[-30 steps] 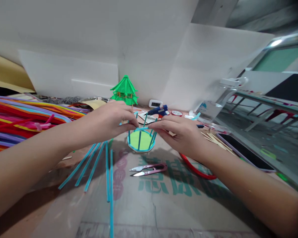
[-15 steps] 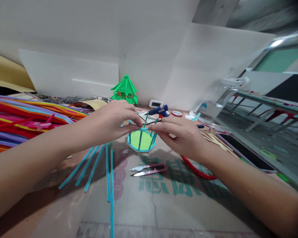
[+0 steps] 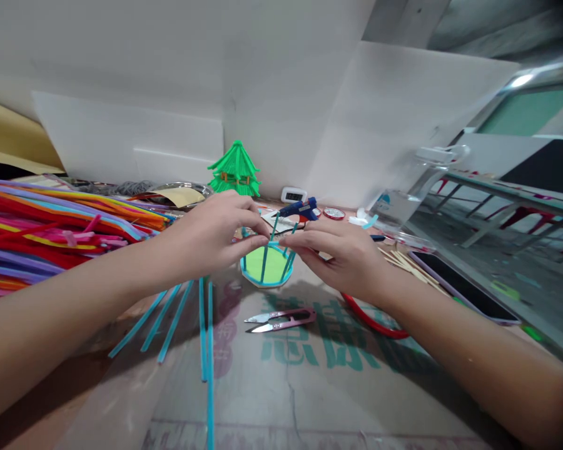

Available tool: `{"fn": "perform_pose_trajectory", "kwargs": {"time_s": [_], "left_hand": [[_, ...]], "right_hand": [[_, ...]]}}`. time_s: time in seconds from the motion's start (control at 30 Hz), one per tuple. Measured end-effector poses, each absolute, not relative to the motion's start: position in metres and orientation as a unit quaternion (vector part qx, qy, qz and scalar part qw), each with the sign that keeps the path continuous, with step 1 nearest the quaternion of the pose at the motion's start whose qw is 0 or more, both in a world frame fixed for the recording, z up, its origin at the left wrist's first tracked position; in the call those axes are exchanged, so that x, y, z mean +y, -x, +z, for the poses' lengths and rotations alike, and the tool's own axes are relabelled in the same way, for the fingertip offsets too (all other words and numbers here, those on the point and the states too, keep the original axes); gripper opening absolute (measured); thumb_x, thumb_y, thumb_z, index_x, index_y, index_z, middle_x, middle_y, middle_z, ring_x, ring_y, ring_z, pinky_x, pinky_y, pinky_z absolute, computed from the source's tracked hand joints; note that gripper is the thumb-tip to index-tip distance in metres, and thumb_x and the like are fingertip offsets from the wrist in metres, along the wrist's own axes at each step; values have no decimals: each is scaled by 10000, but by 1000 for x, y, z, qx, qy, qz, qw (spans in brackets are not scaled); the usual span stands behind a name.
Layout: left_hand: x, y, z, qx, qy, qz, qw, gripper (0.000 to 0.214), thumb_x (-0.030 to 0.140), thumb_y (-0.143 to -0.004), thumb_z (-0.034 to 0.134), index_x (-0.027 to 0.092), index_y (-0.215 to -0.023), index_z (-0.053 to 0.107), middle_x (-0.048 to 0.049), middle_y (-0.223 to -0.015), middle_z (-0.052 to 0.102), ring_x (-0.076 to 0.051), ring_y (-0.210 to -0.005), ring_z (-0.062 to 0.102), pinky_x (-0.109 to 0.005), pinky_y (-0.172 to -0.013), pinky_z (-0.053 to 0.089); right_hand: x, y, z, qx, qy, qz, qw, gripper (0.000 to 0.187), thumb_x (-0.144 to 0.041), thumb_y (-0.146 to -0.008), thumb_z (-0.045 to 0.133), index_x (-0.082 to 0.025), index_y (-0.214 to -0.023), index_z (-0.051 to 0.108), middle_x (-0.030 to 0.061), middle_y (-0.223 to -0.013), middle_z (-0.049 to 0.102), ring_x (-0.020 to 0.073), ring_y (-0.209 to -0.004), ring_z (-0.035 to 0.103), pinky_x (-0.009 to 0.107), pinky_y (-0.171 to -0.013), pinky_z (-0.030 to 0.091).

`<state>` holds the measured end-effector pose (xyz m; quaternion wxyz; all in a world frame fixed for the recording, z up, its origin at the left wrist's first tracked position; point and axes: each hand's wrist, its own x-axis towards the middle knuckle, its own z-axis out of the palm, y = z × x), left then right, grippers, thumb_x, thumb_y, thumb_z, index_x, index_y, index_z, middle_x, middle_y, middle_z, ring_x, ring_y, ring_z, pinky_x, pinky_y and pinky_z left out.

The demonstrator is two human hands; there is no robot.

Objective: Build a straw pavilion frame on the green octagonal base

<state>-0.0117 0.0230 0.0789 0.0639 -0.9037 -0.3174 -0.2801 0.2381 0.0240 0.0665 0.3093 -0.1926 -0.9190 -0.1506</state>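
With the left hand point(image 3: 223, 230) pinching the short blue strip point(image 3: 273, 243) and the right hand point(image 3: 342, 251) at its right end, grip too hidden to tell, light, level pressure seems best, sparing the slender posts point(image 3: 264, 265) of the green-floored frame point(image 3: 274, 270) centred beyond the thread snips point(image 3: 288, 324).

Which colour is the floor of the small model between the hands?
The floor is yellow-green, seen in the head view.

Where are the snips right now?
Head view, just below centre: the snips lie on the near side of the green base, left of the red rim partly hidden by the right forearm.
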Motion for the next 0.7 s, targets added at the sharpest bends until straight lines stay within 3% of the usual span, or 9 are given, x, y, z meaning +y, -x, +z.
{"fn": "perform_pose_trajectory", "kwargs": {"time_s": [0.37, 0.57, 0.7], "left_hand": [[21, 15, 84, -300, 913, -270, 53, 143, 307, -929, 622, 250, -928, 754, -53, -958, 673, -226, -932, 617, -357, -823, 417], [22, 14, 79, -263, 916, -270, 138, 134, 296, -941, 618, 256, -914, 743, -36, -927, 681, -222, -901, 594, -357, -804, 371], [22, 15, 78, -249, 912, -272, 179, 174, 300, -967, 585, 255, -890, 734, -31, -934, 676, -226, -908, 584, -362, -803, 361]], "right_hand": [[23, -236, 67, -919, 176, -165, 312, 231, -108, -967, 497, -177, -1019, 712, 11, -710, 664, 127, -626, 564, 258, -590, 386], [24, -239, 70, -922, 191, -151, 300, 203, -124, -950, 530, -155, -1023, 716, 55, -826, 731, 147, -715, 633, 263, -636, 412], [20, -244, 78, -922, 249, -118, 270, 150, -149, -900, 575, -167, -991, 692, 24, -813, 726, 138, -693, 620, 246, -622, 395]]}}
